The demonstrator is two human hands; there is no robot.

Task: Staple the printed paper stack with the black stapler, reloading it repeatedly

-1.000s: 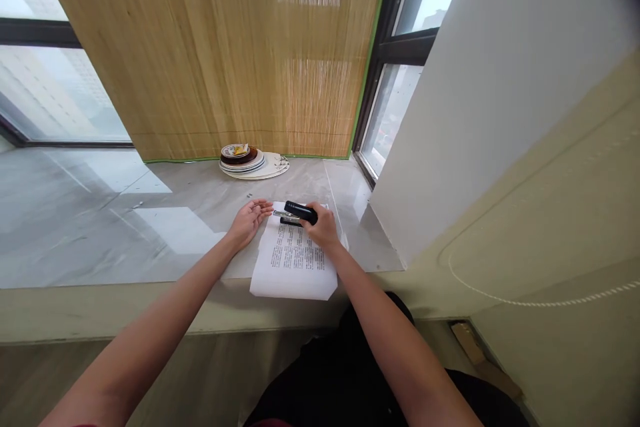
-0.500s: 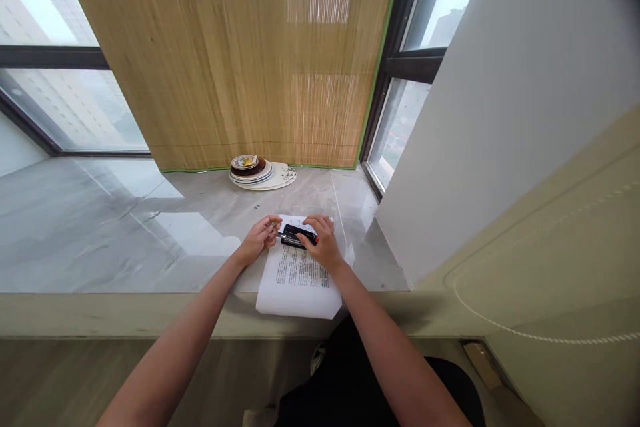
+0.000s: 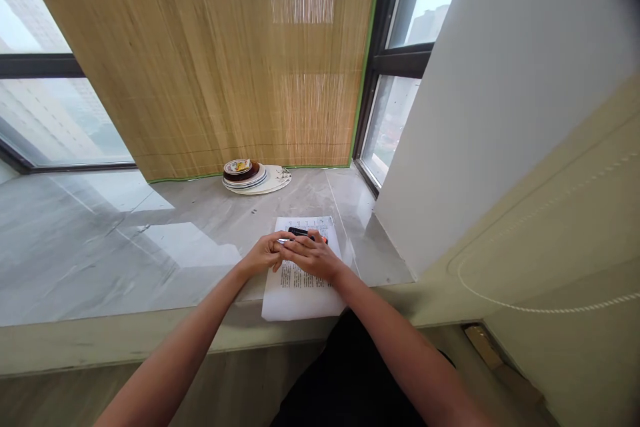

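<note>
A black stapler [image 3: 298, 231] with a red-orange end lies over the printed paper [image 3: 295, 307]. My right hand [image 3: 313, 257] is closed over it from the near side, its fingers covering most of the stapler's body. My left hand [image 3: 263, 253] is closed at the stapler's left end, fingertips pinched together beside a silvery metal part and touching the fingers of my right hand. Whatever the left fingertips pinch is hidden. The paper lies flat on the grey marble sill, its near end curling down over the front edge.
A stack of plates [image 3: 245, 177] stands on an oval white plate [image 3: 277, 179] at the back of the sill [image 3: 150, 267]. Behind hangs a bamboo blind [image 3: 210, 80]. A white wall [image 3: 480, 113] rises on the right, with a beaded cord [image 3: 525, 309].
My right hand has turned and slid left over the stapler, so its fingers now meet those of my left hand. The view has shifted slightly.
</note>
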